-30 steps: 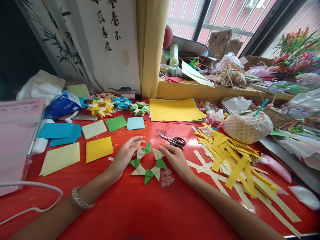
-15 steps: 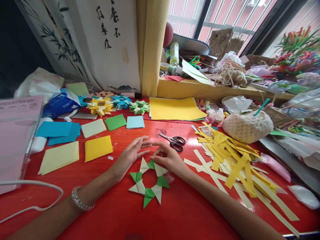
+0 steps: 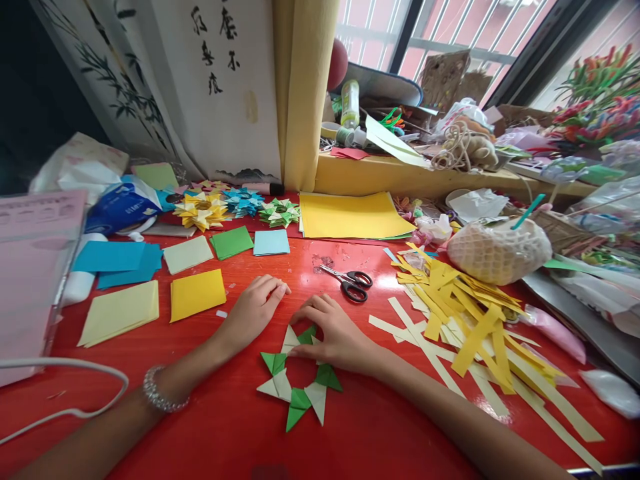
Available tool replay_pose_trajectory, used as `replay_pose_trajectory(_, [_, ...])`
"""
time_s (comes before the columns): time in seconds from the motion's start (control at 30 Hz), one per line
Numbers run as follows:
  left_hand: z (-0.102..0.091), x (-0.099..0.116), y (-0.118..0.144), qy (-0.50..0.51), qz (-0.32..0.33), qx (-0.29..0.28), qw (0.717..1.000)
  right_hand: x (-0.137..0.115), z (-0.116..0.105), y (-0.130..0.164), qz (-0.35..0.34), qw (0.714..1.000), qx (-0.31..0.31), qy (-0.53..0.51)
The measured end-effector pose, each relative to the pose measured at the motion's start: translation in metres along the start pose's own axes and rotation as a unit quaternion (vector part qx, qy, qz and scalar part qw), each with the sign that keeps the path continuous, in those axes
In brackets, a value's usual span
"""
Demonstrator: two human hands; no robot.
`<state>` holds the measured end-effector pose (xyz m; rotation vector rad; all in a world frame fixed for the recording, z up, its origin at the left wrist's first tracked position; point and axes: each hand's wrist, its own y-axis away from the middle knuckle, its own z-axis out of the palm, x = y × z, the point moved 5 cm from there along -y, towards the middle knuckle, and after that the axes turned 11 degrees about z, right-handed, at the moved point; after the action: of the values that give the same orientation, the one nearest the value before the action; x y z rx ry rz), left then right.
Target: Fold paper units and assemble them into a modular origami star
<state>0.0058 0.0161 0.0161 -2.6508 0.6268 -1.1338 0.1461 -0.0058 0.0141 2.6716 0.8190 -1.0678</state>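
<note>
A folded-paper star ring (image 3: 300, 399) in green and cream lies on the red table before me, with an opening in its middle. My right hand (image 3: 333, 333) reaches over its far side, the thumb near the inner edge and the fingers curled round the outer points. The hand covers part of the ring's upper right. Just beyond the ring to the left, my left hand (image 3: 257, 303) rests with its fingers bent and held together, nothing seen in them. Black-handled scissors (image 3: 353, 283) lie beyond my right hand.
Yellow paper squares (image 3: 197, 295), green squares (image 3: 231, 242) and blue sheets (image 3: 117, 257) lie left. Yellow and cream strips (image 3: 475, 333) heap at right beside a netted lump (image 3: 500, 250). Finished paper stars (image 3: 200, 211) and large yellow sheets (image 3: 353, 215) sit at the back. A white cable (image 3: 117, 380) curves at left.
My right hand has come down over the star ring's far edge, and the ring has shifted slightly toward me. My left hand has drawn apart from the right, its fingers now bent.
</note>
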Motion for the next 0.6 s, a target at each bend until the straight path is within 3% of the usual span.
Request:
replay_pose_trajectory(0.1, [0.0,0.001,0.0,-0.015,0.007,0.0,1.0,0.006,0.001,-0.001,0.03,0.999,0.014,-0.02])
replay_pose_trajectory(0.33, [-0.008,0.003,0.0,-0.076,0.007,0.026,0.997,0.024,0.0,-0.003,0.12,0.974,0.082,-0.171])
replay_pose_trajectory(0.47, [-0.003,0.001,0.0,-0.12,0.025,-0.002,0.992,0.028,-0.007,-0.003,0.13,0.962,0.107,-0.215])
replay_pose_trajectory(0.6, [0.004,-0.001,-0.001,-0.071,0.021,-0.043,0.996,0.032,-0.012,-0.004,0.132,0.949,0.131,-0.254])
